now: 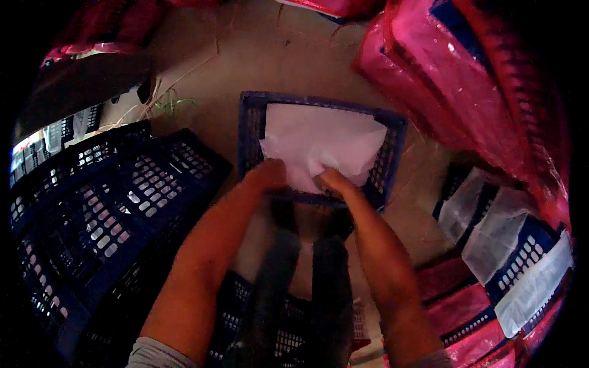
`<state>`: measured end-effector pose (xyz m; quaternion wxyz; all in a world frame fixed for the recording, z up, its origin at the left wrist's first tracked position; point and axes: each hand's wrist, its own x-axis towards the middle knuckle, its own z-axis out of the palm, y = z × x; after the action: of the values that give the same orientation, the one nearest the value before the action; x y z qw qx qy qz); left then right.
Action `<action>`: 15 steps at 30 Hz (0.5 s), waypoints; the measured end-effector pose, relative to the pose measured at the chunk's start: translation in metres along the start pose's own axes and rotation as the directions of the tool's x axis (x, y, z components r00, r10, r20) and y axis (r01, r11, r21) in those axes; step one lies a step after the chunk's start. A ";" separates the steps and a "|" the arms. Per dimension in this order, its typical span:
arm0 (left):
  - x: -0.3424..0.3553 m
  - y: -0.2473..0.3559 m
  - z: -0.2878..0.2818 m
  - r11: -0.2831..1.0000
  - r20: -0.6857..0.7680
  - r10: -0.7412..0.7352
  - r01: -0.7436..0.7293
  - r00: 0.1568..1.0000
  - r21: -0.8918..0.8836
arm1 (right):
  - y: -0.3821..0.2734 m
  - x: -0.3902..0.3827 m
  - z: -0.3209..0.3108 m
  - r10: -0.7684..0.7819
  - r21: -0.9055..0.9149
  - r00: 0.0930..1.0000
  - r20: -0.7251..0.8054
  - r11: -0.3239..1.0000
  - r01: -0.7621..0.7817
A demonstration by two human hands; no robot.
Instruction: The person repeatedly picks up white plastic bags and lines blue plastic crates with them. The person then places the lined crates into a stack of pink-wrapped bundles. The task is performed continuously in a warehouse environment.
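Observation:
A blue plastic crate point(245, 122) with slotted sides stands on the floor just in front of my feet. A white, paper-like sheet point(319, 132) lies inside it, creased and slightly raised along its near edge. My right hand point(332, 180) is closed on a fold of this sheet near the crate's front side. My left hand point(273, 174) is at the sheet's near left corner; its fingers are dark and smeared, so their grip does not show.
Stacked dark blue crates point(101, 208) stand at the left. Bundles in pink plastic wrapping point(429, 73) fill the far right. Lower on the right are crates with translucent white sheets point(500, 230) over them. Dry stalks and green blades point(175, 101) lie on the brown floor point(270, 58).

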<state>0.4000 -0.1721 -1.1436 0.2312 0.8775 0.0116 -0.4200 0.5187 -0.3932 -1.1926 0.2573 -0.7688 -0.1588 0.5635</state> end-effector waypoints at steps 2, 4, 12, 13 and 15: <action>0.003 -0.036 0.027 0.998 -0.210 -0.025 0.012 0.977 -0.063 | -0.051 -0.015 -0.017 0.118 -0.142 0.989 -0.085 0.981 -0.129; -0.006 -0.021 0.000 0.901 -0.450 -0.279 0.069 0.848 -0.429 | -0.062 -0.050 -0.051 -0.069 -0.215 0.899 -0.433 0.976 -0.029; -0.092 -0.067 -0.082 -0.420 -0.036 -0.585 -0.340 0.811 -0.841 | -0.033 -0.107 -0.173 0.491 0.857 0.748 -0.448 0.473 0.203; -0.092 -0.086 -0.081 -0.201 -0.176 -0.622 -0.372 0.763 -0.906 | -0.030 -0.096 -0.189 0.484 0.843 0.733 -0.478 0.487 0.229; -0.076 -0.126 -0.085 0.260 -0.458 -0.582 -0.381 0.671 -0.888 | -0.022 -0.072 -0.208 0.362 0.800 0.769 -0.528 0.516 0.306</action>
<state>0.3859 -0.0111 -1.0906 0.6531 0.6291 0.4183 0.0516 0.6946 -0.4588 -1.0755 0.6285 -0.6839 0.2504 0.2731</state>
